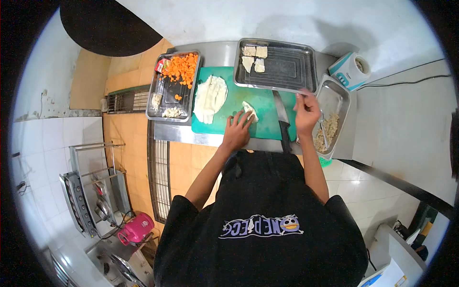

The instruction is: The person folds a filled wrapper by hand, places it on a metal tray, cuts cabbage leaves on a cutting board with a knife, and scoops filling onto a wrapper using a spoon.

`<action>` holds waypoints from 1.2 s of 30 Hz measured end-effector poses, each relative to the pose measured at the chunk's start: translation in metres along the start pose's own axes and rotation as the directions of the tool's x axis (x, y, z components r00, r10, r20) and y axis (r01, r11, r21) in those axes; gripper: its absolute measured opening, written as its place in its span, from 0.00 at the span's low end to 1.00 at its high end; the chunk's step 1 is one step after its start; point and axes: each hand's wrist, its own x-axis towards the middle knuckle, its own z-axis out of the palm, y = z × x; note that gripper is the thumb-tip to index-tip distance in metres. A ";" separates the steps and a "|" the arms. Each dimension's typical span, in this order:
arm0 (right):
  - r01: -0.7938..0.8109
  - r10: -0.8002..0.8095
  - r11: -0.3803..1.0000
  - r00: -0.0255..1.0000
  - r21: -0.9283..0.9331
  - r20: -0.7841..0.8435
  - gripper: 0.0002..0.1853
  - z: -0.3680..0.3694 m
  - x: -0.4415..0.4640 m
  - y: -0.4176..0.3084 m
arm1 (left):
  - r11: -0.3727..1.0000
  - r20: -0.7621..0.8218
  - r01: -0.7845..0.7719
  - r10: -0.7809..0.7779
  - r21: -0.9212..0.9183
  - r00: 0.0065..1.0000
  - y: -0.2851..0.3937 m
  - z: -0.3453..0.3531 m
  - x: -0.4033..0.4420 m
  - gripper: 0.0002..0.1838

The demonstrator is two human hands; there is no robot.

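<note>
My left hand (237,131) rests on the green cutting board (224,127), fingers spread, fingertips touching a small folded piece of pale dough (250,111). A larger flat sheet of dough (210,99) lies to its left. My right hand (307,116) is raised near the lower right corner of a dark metal tray (287,67), with its fingers curled together; whatever they may pinch is too small to make out. Between the hands, a knife (281,110) lies on the board, its black handle toward me. Several pale flat pieces (261,52) sit in the tray's left part.
At left, another tray (167,98) holds chopped carrots (180,68) and small pale heaps. At right stand a metal pan (342,103) with a pale chunky filling (321,137) and a spoon (324,134), plus a tissue roll pack (350,71). A pink gas cylinder (136,228) is at lower left.
</note>
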 end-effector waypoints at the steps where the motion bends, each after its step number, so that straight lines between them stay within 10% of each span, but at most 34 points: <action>1: 0.187 -0.158 0.978 0.955 0.092 -0.252 0.14 0.010 0.007 -0.011 | 1.000 -0.002 -0.004 0.004 0.005 1.000 0.000 0.000 -0.001 0.36; 4: 0.310 -0.257 0.951 0.830 0.026 -0.495 0.19 0.006 0.010 -0.002 | 0.999 -0.041 -0.029 0.031 0.038 0.999 -0.004 0.006 -0.003 0.36; 8: 0.181 -0.181 0.978 0.983 -0.105 0.017 0.18 0.002 0.001 0.027 | 0.999 -0.042 -0.042 0.044 0.035 0.998 -0.007 0.010 -0.004 0.35; 16: 0.468 -0.184 0.805 0.782 -0.365 0.596 0.20 0.030 -0.030 0.033 | 0.998 -0.029 -0.058 0.058 0.004 0.998 -0.012 0.007 -0.007 0.35; 36: 0.409 -0.138 0.869 0.742 -0.279 0.656 0.18 0.033 -0.033 0.039 | 0.999 -0.035 -0.006 0.004 -0.042 0.999 -0.003 0.011 -0.015 0.35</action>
